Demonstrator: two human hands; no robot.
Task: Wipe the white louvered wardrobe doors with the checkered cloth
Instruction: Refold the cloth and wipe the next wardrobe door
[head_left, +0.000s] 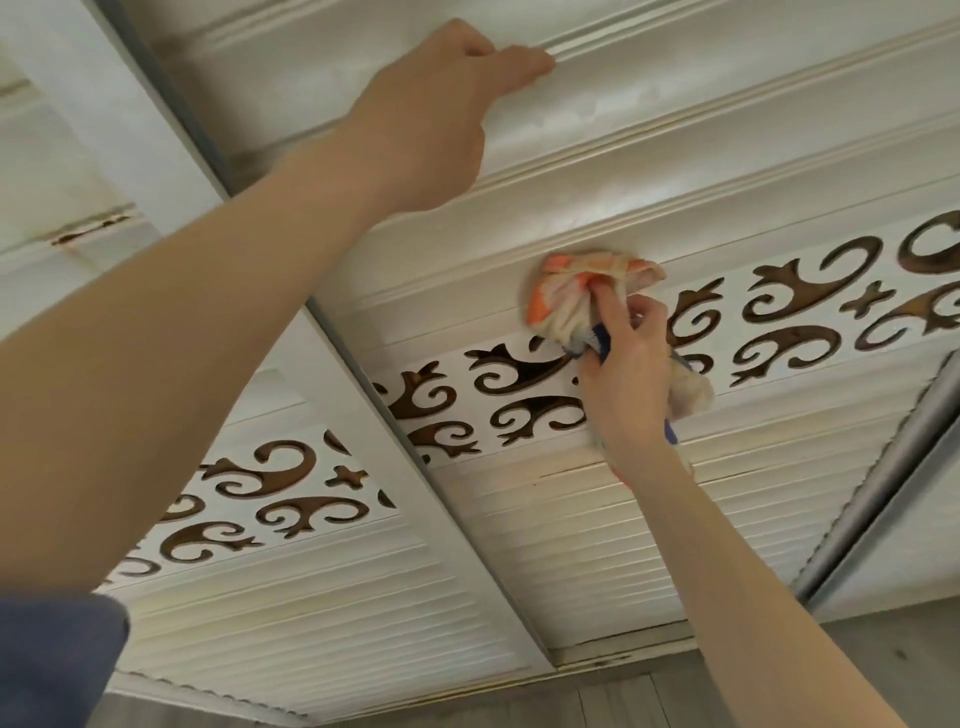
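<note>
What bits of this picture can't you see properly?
Head view:
- The cloth is bunched in the right hand, so its full pattern is hidden.
- The left hand hides most of its fingers behind its own back, so its grip is unclear.
- The scroll cut-outs show only dark brown behind them.
- The wardrobe doors are cut off by the picture's edges.
</note>
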